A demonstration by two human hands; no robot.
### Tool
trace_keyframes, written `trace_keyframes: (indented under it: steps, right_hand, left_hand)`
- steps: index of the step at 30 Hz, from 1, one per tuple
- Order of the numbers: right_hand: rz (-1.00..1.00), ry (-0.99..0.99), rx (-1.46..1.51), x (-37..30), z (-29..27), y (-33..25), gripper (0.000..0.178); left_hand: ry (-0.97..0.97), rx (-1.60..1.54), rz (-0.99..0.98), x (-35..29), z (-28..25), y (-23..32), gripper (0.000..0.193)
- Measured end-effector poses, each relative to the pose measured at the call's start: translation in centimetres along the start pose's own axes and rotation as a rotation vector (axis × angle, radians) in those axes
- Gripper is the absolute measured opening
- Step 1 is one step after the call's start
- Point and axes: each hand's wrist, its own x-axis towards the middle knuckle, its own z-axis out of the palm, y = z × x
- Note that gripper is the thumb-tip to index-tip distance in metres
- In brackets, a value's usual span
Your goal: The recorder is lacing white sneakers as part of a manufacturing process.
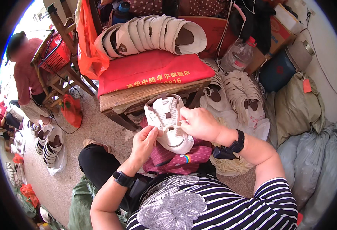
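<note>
A white shoe upper (178, 141) with a mesh tongue and a small dark patch rests on a maroon striped cloth (168, 160) over my lap, its toe toward me. What looks like a thin white shoelace (171, 127) crosses the opening above the toe. My left hand (144, 142) pinches at the upper's left edge, thumb against forefinger. On the opposite edge, my right hand (201, 123) is closed in a pinch too. The lace seems to run into both pinches, though the fingertips cover its ends. A bundle of cream laces (233, 166) hangs below my right forearm.
Ahead stands a wooden bench (137, 100) under a red cloth (153, 71), bearing a nested row of shoe uppers (149, 36). More uppers (245, 92) and stuffed sacks (310, 157) lie to the right. A person (26, 73) is at the far left, near bagged uppers (51, 145).
</note>
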Motion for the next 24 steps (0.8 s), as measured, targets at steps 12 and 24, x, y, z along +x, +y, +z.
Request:
trace_keyframes:
  steps: [12, 24]
  right_hand:
    - [-0.233, -0.13, -0.325, 1.2, -0.2, -0.9, 0.041]
    - [-0.525, -0.163, -0.624, 3.6, -2.9, -1.6, 0.02]
  left_hand:
    - [-0.043, 0.177, -0.067, 1.4, -0.3, 0.8, 0.025]
    - [-0.086, 1.239, 0.452, 2.3, 0.8, 5.2, 0.019]
